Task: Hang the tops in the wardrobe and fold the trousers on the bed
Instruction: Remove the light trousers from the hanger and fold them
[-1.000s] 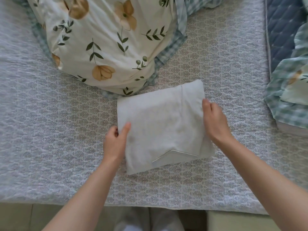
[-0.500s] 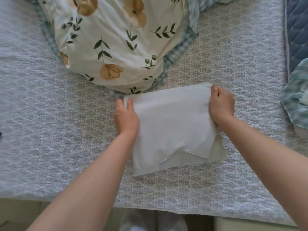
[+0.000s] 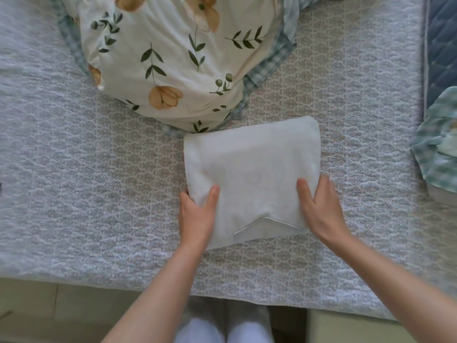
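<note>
The folded white trousers (image 3: 252, 164) lie as a compact rectangle on the patterned bedspread (image 3: 99, 194), a pocket seam showing near their front edge. My left hand (image 3: 196, 214) grips the trousers' near left edge, thumb on top and fingers at the side. My right hand (image 3: 319, 206) grips the near right edge the same way, slightly blurred. No tops or wardrobe are in view.
A floral duvet (image 3: 173, 53) with checked edging is bunched just behind the trousers. A blue quilted cover (image 3: 442, 45) and a green checked cloth (image 3: 437, 149) lie at the right. The bed's front edge (image 3: 99, 284) runs below my forearms.
Both hands slid from the trousers' far corners back to the near side edges. The folded trousers stayed in place by the duvet.
</note>
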Demonstrator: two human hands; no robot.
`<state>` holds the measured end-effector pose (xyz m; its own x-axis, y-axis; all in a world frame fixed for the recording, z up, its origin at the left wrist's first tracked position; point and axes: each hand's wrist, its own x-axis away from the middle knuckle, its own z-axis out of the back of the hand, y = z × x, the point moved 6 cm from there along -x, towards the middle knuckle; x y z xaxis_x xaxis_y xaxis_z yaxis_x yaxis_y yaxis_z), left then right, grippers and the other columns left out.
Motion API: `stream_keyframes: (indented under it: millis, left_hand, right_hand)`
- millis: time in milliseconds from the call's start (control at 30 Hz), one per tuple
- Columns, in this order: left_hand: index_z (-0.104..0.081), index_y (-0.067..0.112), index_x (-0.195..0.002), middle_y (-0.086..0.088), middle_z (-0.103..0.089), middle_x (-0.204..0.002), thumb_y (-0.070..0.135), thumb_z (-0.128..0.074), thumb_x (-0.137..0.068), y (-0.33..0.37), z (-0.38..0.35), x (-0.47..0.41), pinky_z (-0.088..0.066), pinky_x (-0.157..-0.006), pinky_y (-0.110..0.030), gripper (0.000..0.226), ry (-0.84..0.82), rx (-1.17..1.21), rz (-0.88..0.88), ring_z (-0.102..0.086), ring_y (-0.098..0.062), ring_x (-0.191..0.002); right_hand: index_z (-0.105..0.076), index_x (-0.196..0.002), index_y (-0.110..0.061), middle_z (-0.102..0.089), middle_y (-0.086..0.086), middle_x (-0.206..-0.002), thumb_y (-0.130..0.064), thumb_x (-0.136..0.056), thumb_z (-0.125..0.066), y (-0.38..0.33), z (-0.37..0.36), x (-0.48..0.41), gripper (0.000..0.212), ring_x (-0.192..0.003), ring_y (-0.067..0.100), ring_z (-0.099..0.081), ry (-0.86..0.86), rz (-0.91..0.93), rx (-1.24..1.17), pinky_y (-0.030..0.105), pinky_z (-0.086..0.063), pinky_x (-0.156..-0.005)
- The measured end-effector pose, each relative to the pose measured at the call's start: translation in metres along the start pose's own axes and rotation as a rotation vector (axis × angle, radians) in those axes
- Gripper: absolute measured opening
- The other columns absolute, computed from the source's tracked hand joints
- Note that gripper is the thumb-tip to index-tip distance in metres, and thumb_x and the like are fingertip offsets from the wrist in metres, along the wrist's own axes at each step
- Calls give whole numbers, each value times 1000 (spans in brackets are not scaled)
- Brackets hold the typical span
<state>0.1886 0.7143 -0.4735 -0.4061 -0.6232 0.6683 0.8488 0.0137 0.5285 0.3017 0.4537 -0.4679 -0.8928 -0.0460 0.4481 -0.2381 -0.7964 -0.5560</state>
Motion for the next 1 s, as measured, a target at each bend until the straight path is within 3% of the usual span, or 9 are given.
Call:
stream_keyframes:
  millis: [100, 200, 333, 467, 600, 867, 1000]
  left_hand:
    - [-44, 16, -134, 2, -56, -120, 58, -69, -80, -8, -3, 2, -45, -101, -45, 73, -34, 63, 70, -55, -25, -115]
    - [-50, 19, -130, 2, -62, -122, 63, -74, -70, -5, 0, 1, -49, -99, -48, 78, -57, 194, 131, -61, -24, -111]
    - [-57, 15, -122, 1, -67, -115, 36, -75, -84, 5, 7, 8, -54, -80, -29, 47, -41, 363, 93, -66, -15, -99]
    - [-62, 14, -114, 2, -71, -106, 26, -75, -85, 16, 25, 29, -56, -64, -19, 35, 20, 506, 39, -70, -11, -89]
    - [-64, 17, -110, 5, -72, -101, 28, -76, -83, 21, 60, 56, -57, -64, -20, 31, 61, 552, -12, -71, -6, -84]
    - [-67, 19, -97, 5, -74, -90, 28, -74, -85, 4, 173, 101, -53, -64, -21, 17, 213, 672, -100, -70, -6, -79]
    - [-67, 24, -93, 4, -75, -90, 33, -74, -85, -17, 241, 126, -57, -74, -35, 14, 287, 703, -111, -71, -14, -86]
  right_hand:
    - [-45, -126, -13, -51, 1, -114, -70, -87, -32, 7, -3, 4, 70, -105, 19, -50, -34, -95, -102, 36, -40, -83]
    - [-49, -126, -12, -56, 1, -113, -67, -93, -36, 6, -4, -3, 66, -101, 22, -55, -100, -221, -243, 34, -40, -80]
    - [-57, -114, -14, -64, -2, -102, -60, -94, -40, -4, 2, -4, 53, -88, 14, -60, -160, -317, -397, 29, -44, -72]
    - [-59, -100, -12, -61, -7, -86, -50, -99, -40, -26, 18, 13, 43, -78, 9, -57, -92, -248, -360, 26, -42, -61]
    - [-61, -83, -8, -62, 2, -78, -50, -100, -40, -57, 36, 45, 50, -70, 19, -56, -26, -169, -339, 30, -39, -56]
    - [-50, -68, -19, -48, -7, -62, -46, -100, -38, -158, 39, 119, 44, -49, 2, -42, -86, 64, -316, 14, -31, -45]
    - [-47, -64, -18, -43, -6, -60, -47, -99, -39, -212, 25, 161, 46, -47, 1, -38, -130, 159, -300, 16, -29, -45]
